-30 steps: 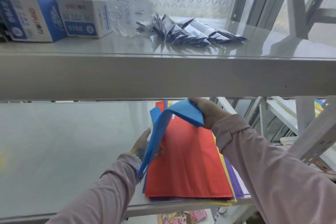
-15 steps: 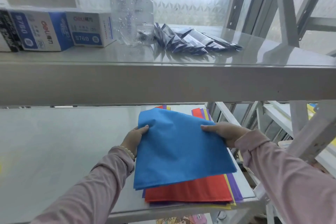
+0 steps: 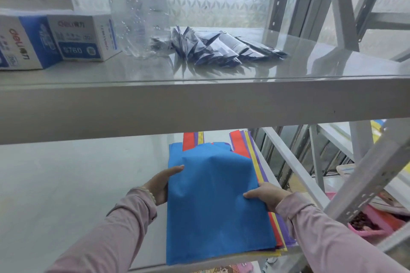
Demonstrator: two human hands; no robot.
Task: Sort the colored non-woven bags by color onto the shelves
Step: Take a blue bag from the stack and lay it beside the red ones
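Observation:
A blue non-woven bag (image 3: 213, 201) lies on top of a stack of red, yellow and purple bags (image 3: 279, 237) at the right end of the lower shelf (image 3: 66, 184). My left hand (image 3: 160, 183) holds the blue bag's left edge, thumb on top. My right hand (image 3: 266, 196) grips its right edge, thumb on the fabric and fingers underneath. Red bag handles (image 3: 238, 143) stick out behind the blue bag, under the upper shelf.
The upper shelf (image 3: 199, 104) carries two white-and-blue boxes (image 3: 55, 40), a clear plastic bottle (image 3: 137, 9) and a pile of dark blue packets (image 3: 221, 49). Grey rack struts (image 3: 295, 166) cross at the right. A pink box (image 3: 375, 224) sits lower right.
The blue bag, lifted and folded over a second ago, has been spread flat and pulled toward me over the stack. Both hands slid back along its side edges.

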